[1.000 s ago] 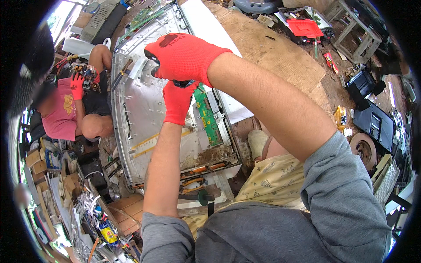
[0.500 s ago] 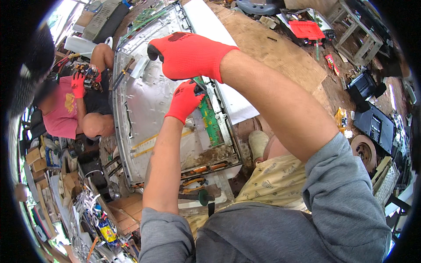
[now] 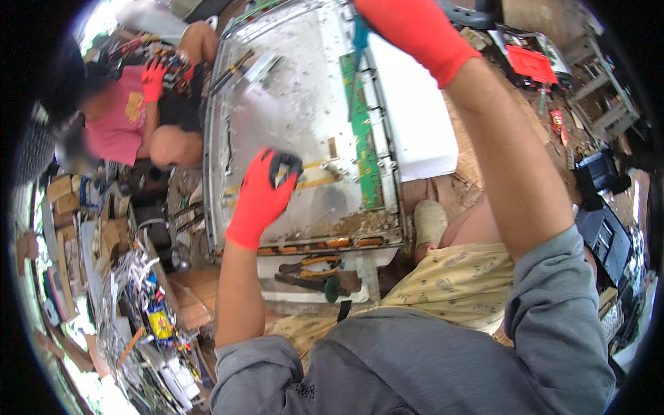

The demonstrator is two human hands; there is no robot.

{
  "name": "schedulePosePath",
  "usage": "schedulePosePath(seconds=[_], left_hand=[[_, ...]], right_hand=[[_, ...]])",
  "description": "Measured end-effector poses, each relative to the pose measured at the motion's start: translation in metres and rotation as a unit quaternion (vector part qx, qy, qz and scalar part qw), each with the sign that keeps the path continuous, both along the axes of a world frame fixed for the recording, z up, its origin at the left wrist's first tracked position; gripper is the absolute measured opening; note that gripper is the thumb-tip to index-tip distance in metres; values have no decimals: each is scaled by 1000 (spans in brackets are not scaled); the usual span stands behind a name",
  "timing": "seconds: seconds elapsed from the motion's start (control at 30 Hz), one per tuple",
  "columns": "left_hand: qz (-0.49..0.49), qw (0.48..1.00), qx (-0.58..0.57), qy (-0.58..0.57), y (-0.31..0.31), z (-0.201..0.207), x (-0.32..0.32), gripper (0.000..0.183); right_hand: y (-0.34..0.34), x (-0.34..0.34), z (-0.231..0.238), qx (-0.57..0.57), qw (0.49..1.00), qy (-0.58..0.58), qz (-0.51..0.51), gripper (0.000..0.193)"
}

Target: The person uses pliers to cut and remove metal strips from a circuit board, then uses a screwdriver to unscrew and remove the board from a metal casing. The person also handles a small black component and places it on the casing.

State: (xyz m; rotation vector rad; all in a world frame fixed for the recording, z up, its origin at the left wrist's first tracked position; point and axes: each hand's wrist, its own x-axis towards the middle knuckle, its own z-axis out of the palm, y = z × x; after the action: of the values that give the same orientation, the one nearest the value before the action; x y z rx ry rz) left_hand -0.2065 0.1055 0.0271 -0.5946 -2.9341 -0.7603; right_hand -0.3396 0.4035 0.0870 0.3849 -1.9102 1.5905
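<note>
A large metal-backed flat panel [image 3: 277, 111], likely a screen's rear, lies before me. A long green circuit board [image 3: 366, 159] runs along its right side. My right hand [image 3: 418, 34], in a red glove, is at the top edge of the view and partly cut off. It grips a screwdriver [image 3: 359, 41] with a teal handle, its thin shaft pointing down toward the board. Over the panel's lower left is my left hand [image 3: 259, 197], gloved in red with dark fingertips. Its thumb and fingers curl together; anything small between them is too blurred to see.
A person [image 3: 121, 121] with red gloves sits at the left, handling parts. Orange-handled pliers [image 3: 311, 266] lie below the panel. A hammer-like tool [image 3: 232, 72] rests on its upper left. White sheet [image 3: 418, 131] lies right; scrap [image 3: 152, 325] crowds the lower left.
My left hand has moved from the green board down and left over the metal. My right hand has gone up and right, showing the screwdriver. The whole view has shifted.
</note>
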Motion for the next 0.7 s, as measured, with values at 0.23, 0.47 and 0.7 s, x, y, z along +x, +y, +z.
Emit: schedulePosePath(seconds=[0.23,0.47,0.7], left_hand=[[161,977,-86,-114,-124,-33,171,24],[214,964,-65,-145,-149,-73,193,25],[132,977,-162,-40,-112,-93,188,22]], right_hand=[[-18,14,-3,-68,975,-81,195,24],[-20,16,-10,-126,964,-93,215,29],[4,18,3,-33,987,-67,142,17]])
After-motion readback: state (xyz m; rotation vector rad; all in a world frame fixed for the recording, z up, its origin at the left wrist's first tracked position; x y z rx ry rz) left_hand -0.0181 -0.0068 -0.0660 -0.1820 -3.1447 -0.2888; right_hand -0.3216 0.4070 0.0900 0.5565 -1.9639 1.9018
